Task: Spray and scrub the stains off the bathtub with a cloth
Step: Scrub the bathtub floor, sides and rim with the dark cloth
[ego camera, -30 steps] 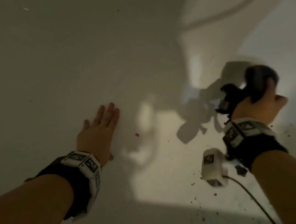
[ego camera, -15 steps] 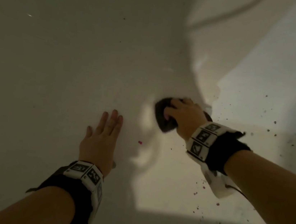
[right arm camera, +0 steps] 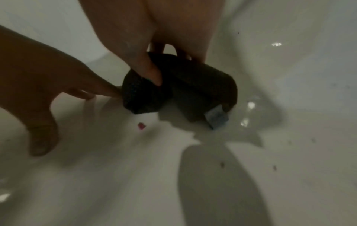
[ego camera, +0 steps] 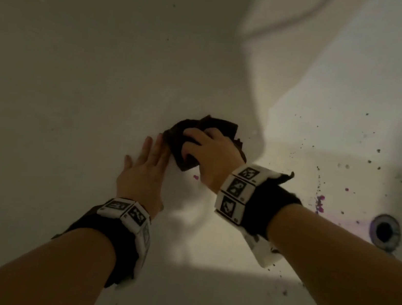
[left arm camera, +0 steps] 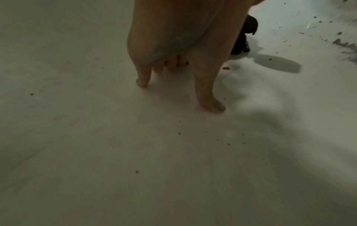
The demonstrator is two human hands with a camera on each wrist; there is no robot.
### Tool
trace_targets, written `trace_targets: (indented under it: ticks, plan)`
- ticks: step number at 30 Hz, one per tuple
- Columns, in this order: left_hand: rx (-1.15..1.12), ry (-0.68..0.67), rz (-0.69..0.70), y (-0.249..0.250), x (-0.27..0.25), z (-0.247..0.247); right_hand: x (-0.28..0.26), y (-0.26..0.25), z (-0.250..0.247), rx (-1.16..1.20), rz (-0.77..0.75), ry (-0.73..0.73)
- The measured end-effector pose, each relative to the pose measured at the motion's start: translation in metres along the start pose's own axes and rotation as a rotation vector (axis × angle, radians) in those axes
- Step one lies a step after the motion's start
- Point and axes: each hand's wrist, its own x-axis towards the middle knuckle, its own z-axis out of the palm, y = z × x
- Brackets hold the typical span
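- White glossy bathtub (ego camera: 78, 64) is filling every view, its surface lying half in shadow and half in light.
- Two bare forearms are reaching in, each wearing a black wrist strap with white marker blocks (ego camera: 236, 193).
- Left hand (ego camera: 144, 173) is lying flat and released on the tub surface, fingers straight and fingertips (left arm camera: 142, 81) touching the enamel, just beside the cloth.
- Right hand (ego camera: 210, 158) is grasping the dark brown crumpled cloth (ego camera: 185, 147), thumb and fingers curling round it and pressing it onto the tub; a small pale label (right arm camera: 216, 117) is hanging from the cloth's edge.
- Round dark metal-rimmed drain hole (ego camera: 385, 231) is sitting well apart to the right.
- Purple smeared stain (ego camera: 319, 204) is showing near the drain.
- Small pink-red spot (ego camera: 195, 177) is lying just below the cloth, between the two hands.
- Tiny dark specks (ego camera: 377, 150) are scattering over the lit right side.
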Motion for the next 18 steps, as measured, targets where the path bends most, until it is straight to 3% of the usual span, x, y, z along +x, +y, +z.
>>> trace_targets:
  ticks: [3, 5, 6, 8, 10, 13, 15, 18]
  plan:
    - [-0.036, 0.006, 0.009, -0.002, 0.001, 0.001, -0.033, -0.006, 0.021, -0.023, -0.227, 0.040]
    - [-0.019, -0.008, 0.014, -0.003, 0.001, 0.000, -0.062, 0.004, 0.040, -0.144, -0.420, -0.050]
    - [-0.008, -0.013, 0.015, -0.004, 0.001, -0.001, -0.076, 0.008, 0.044, -0.173, -0.440, -0.162]
    - [0.012, -0.022, 0.023, -0.004, 0.001, -0.003, -0.102, 0.019, 0.040, -0.237, -0.357, -0.390]
    - [0.052, -0.029, 0.012, -0.002, -0.001, -0.005, -0.121, 0.045, 0.039, -0.384, -0.223, -0.414]
    - [0.162, -0.067, 0.000, 0.001, -0.008, -0.014, -0.147, 0.074, 0.028, -0.396, 0.017, -0.467]
    - [0.185, -0.153, 0.009, 0.004, -0.025, -0.025, -0.168, 0.076, 0.012, -0.315, 0.173, -0.389]
    - [0.045, -0.190, 0.024, 0.022, -0.068, -0.048, -0.195, 0.057, -0.026, -0.050, 0.383, -0.114]
